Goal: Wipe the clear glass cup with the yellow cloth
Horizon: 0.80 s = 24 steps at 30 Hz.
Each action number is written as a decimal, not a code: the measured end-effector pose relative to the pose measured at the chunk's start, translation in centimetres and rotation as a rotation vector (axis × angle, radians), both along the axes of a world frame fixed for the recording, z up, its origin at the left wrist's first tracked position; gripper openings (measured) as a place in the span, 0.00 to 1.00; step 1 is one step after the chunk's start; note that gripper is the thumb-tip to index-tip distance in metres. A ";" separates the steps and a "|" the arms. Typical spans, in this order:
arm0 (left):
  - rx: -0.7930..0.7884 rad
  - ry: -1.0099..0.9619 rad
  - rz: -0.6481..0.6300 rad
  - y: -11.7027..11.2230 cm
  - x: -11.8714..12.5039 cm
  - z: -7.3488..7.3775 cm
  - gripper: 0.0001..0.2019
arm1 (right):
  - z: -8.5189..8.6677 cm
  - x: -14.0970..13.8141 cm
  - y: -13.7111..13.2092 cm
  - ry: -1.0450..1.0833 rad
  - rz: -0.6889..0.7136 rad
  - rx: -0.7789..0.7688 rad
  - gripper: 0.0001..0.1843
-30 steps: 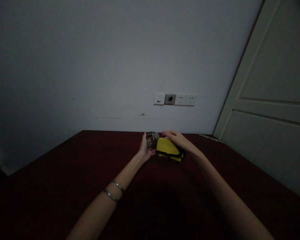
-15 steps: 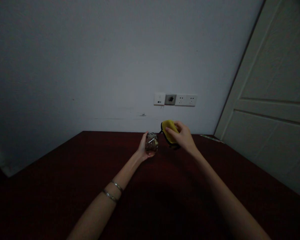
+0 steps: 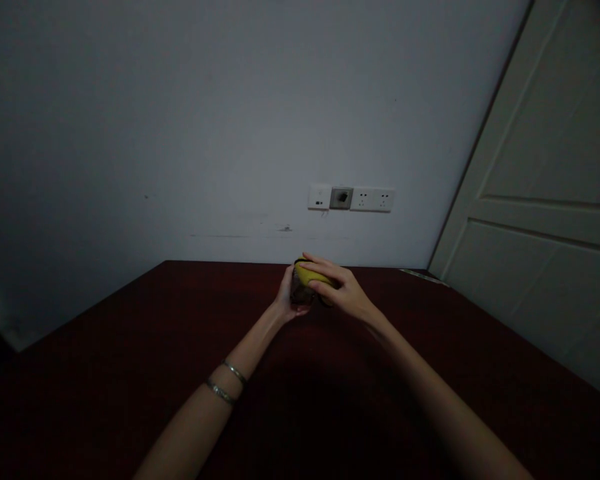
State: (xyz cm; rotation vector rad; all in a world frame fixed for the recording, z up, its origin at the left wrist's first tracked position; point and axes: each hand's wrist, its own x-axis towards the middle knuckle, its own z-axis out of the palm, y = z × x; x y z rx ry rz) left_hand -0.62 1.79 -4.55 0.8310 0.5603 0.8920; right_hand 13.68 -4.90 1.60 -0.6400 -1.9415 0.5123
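A clear glass (image 3: 300, 293) with a faceted surface rests in my left hand (image 3: 286, 297), the fingers wrapped round its left side and underneath. My right hand (image 3: 343, 290) is closed on a yellow cloth (image 3: 316, 275) with a dark edge. The cloth lies over the top and right side of the glass and hides much of it. Both hands meet above the far part of the dark red table (image 3: 205, 320). Two bracelets (image 3: 225, 383) circle my left forearm.
Behind the table rises a pale wall (image 3: 230, 133) with a row of sockets (image 3: 351, 199). A white panelled door (image 3: 545, 220) stands at the right. A thin strip (image 3: 423, 277) lies near the table's far right corner.
My right hand has moved left with the yellow cloth, which now covers the upper part of the glass. My left hand has stayed in nearly the same place.
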 end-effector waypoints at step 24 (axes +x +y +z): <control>-0.031 -0.010 0.085 -0.8 0.9 0.7 0.26 | -1.0 -1.1 0.7 0.190 -0.212 -0.110 0.17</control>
